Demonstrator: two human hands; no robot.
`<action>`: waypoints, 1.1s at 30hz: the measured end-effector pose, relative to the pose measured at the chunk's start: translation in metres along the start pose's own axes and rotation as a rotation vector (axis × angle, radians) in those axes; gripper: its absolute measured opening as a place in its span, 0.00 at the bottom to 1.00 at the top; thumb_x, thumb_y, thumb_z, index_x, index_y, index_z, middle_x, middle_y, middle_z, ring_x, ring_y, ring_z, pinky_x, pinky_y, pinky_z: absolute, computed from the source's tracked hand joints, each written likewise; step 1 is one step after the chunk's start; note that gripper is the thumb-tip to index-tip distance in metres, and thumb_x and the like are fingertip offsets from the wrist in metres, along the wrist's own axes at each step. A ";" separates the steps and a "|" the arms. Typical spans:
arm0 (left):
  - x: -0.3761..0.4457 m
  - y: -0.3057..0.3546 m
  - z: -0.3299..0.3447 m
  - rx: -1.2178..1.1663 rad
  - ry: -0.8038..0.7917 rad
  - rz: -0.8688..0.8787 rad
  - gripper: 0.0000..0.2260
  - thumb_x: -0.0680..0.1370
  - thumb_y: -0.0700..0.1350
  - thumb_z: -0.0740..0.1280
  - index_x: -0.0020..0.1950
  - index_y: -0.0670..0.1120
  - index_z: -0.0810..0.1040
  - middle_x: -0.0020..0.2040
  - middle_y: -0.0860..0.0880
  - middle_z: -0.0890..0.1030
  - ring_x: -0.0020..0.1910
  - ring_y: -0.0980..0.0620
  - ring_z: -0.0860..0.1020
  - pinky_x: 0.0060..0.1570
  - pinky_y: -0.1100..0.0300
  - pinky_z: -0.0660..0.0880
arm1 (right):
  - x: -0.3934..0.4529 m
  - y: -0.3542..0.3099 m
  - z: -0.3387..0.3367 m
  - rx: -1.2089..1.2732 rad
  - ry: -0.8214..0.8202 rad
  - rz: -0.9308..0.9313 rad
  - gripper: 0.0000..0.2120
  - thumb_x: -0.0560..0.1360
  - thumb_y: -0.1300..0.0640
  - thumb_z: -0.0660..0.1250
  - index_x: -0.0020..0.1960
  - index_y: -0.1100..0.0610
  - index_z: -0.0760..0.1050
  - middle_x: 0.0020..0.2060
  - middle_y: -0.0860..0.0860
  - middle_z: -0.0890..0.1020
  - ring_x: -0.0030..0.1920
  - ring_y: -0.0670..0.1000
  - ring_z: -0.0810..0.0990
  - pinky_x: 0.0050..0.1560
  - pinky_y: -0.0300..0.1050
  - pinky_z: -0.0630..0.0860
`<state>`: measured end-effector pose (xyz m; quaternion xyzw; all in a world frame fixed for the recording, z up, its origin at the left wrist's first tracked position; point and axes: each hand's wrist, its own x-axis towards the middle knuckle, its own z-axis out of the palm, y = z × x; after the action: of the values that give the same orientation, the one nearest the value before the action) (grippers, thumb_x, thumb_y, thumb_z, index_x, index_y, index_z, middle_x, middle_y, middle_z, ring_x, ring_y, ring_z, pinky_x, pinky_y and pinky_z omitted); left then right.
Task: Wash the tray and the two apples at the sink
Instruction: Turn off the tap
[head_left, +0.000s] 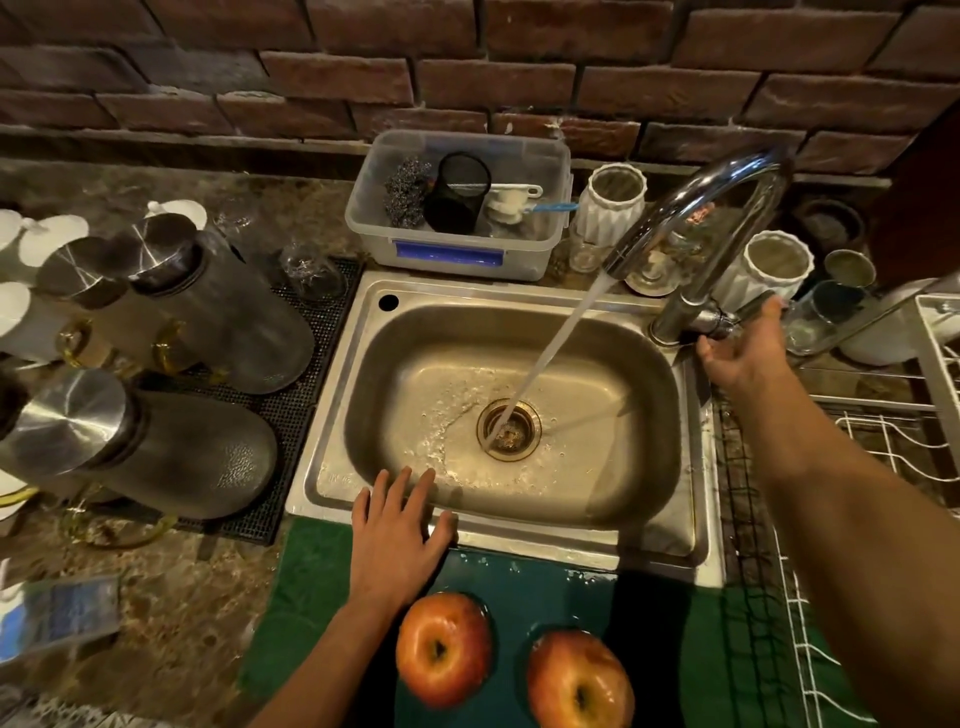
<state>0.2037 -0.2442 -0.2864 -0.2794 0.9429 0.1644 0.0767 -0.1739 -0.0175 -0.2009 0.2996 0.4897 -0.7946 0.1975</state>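
Tap: water is running from the tap (696, 208) into the sink (691, 540), straight down the drain (509, 430).
Right hand: the right hand (743, 348) is reaching the tap lever, fingers loosely spread around it, gripping nothing firmly as far as can be seen.
Left hand: the left hand (397, 535) is lying flat on the sink's near rim, fingers straight and spread, holding nothing.
Apples: two apples (444, 649) (581, 680) are sitting on the tray (540, 587), on the bench just before the sink.
Progress: droplets are showing on the tray, but whether anything is washed cannot be told; tray and apples appear yet to go under the water.
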 end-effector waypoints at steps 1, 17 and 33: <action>0.000 0.000 0.000 0.001 0.001 0.000 0.30 0.78 0.66 0.51 0.77 0.55 0.66 0.76 0.47 0.69 0.79 0.43 0.59 0.76 0.42 0.55 | 0.001 0.000 0.000 0.004 0.000 -0.008 0.29 0.82 0.35 0.47 0.74 0.51 0.69 0.70 0.50 0.76 0.70 0.49 0.74 0.74 0.43 0.64; -0.001 0.001 -0.002 0.009 -0.021 0.000 0.31 0.78 0.67 0.48 0.78 0.55 0.64 0.78 0.47 0.67 0.80 0.44 0.57 0.77 0.43 0.52 | -0.003 0.004 0.002 0.048 0.136 -0.127 0.22 0.80 0.45 0.64 0.69 0.54 0.69 0.60 0.51 0.83 0.56 0.51 0.84 0.47 0.43 0.79; -0.041 -0.003 -0.034 -0.712 0.153 -0.226 0.20 0.79 0.44 0.69 0.71 0.46 0.72 0.67 0.44 0.70 0.70 0.45 0.66 0.70 0.53 0.63 | -0.118 0.070 -0.048 -0.570 -0.036 -0.176 0.17 0.80 0.42 0.61 0.64 0.50 0.76 0.56 0.50 0.79 0.52 0.49 0.78 0.52 0.46 0.76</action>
<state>0.2379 -0.2377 -0.2456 -0.4021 0.7931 0.4508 -0.0780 -0.0297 -0.0032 -0.1846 0.1740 0.7136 -0.6444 0.2126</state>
